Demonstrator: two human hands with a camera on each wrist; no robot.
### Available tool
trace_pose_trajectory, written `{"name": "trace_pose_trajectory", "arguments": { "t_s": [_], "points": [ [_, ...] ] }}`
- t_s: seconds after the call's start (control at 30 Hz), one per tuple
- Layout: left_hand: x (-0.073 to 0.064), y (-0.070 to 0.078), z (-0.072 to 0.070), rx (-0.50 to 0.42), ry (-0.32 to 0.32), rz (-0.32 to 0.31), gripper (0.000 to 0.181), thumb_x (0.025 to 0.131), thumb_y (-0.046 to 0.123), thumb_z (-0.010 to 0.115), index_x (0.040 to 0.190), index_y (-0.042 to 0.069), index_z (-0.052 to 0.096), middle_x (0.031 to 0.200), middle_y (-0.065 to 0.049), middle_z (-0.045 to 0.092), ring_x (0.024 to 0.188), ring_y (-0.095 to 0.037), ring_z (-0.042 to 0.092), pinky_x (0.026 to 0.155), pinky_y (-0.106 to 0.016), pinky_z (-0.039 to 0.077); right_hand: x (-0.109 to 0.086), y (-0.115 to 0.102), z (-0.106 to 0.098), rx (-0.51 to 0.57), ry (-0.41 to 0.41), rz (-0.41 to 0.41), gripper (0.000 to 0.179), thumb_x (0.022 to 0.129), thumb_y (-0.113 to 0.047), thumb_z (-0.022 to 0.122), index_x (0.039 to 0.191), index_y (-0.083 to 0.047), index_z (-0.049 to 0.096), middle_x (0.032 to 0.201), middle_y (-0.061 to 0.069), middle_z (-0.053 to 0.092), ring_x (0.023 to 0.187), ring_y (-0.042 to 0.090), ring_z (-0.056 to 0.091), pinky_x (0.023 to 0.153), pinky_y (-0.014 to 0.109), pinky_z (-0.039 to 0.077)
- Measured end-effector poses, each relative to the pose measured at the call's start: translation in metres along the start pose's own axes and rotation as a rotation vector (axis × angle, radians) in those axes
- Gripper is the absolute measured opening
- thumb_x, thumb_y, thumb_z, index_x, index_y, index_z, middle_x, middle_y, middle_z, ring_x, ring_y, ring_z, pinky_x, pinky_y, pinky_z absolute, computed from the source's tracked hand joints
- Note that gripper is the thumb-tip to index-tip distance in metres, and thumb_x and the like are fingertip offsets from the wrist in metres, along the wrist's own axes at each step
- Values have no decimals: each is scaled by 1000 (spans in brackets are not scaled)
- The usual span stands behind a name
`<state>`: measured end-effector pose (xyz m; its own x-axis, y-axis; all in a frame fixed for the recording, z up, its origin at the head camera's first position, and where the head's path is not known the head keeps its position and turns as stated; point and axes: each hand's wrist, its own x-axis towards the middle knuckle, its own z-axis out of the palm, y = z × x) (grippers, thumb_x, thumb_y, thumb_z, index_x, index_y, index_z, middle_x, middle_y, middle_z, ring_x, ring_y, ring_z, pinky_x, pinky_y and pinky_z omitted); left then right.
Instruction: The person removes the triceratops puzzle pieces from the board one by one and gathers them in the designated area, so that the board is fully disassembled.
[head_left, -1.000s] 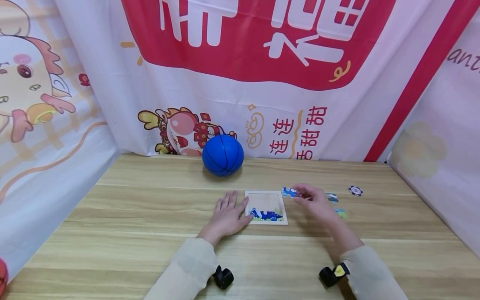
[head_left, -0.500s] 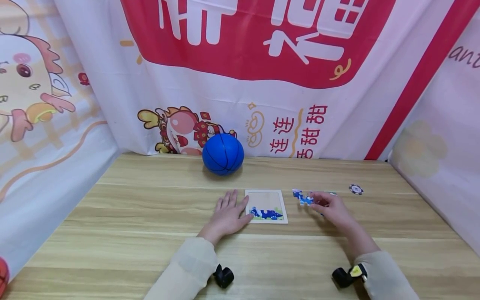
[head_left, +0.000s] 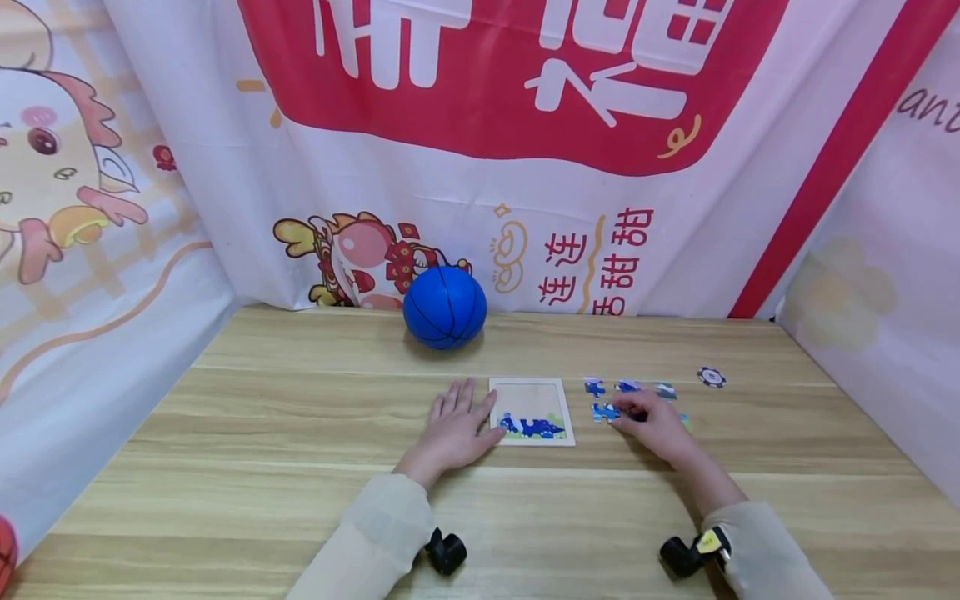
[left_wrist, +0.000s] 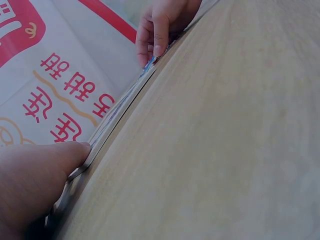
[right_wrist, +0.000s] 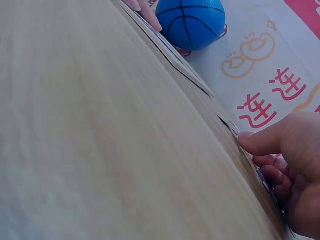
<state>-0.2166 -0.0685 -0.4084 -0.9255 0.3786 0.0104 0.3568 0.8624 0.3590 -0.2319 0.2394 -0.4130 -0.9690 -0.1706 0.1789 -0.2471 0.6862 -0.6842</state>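
My left hand (head_left: 453, 437) lies flat with its fingers spread, the thumb resting on the left border of a square wooden puzzle tray (head_left: 569, 417). Joined blue-and-green jigsaw pieces (head_left: 532, 427) fill the tray's lower part; bare wood shows above. To the right of the tray, my right hand (head_left: 656, 425) pinches the edge of a blue jigsaw piece (head_left: 603, 412) low over the table. In the right wrist view the thumb (right_wrist: 262, 142) meets this piece (right_wrist: 229, 125); the other fingers are curled. Another blue piece (head_left: 594, 386) lies just behind it.
More loose pieces lie around the right hand, one blue (head_left: 627, 386) and one grey-blue (head_left: 665, 390). Farther right is a round poker chip (head_left: 712, 377). A blue ball (head_left: 446, 307) stands at the back near the printed curtain (head_left: 360, 167). A red ball (head_left: 6, 550) shows at the left edge.
The right hand has drawn away from the tray to the right, then lowered slightly. The blue piece at its fingertips now lies lower and apart from the piece behind. The left hand stays put.
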Motion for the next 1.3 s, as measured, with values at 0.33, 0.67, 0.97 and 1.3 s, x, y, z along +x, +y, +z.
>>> {"name": "trace_pose_trajectory", "arguments": {
  "t_s": [0.33,0.67,0.97,1.3],
  "points": [
    [1,0,0,-3,-7,-6,61,86,52,36,137,19,26,142,-16,5,127,-33,-3,98,-48,0,0,-2,1,-32,-8,5,25,76,-8,65,100,-2,62,95,11,51,88,26,46,77,42,36],
    [1,1,0,6,-1,-5,61,86,52,36,137,20,26,142,-16,5,127,-32,-2,98,-48,0,0,-4,-1,-58,-33,13,27,78,-9,63,104,-2,61,97,11,51,89,26,46,78,43,37],
    [1,1,1,-14,-13,-9,60,86,51,36,137,19,26,142,-17,5,127,-32,-4,98,-49,0,1,-10,-8,-59,-105,70,36,79,-15,62,113,-4,56,101,10,52,90,25,46,78,42,38],
    [-1,11,0,-85,3,44,57,88,49,36,137,22,25,141,-19,5,127,-32,-3,98,-49,2,-2,-41,-6,53,-142,30,36,80,-17,61,114,-4,53,93,7,56,84,20,50,69,33,42]
  ]
}}
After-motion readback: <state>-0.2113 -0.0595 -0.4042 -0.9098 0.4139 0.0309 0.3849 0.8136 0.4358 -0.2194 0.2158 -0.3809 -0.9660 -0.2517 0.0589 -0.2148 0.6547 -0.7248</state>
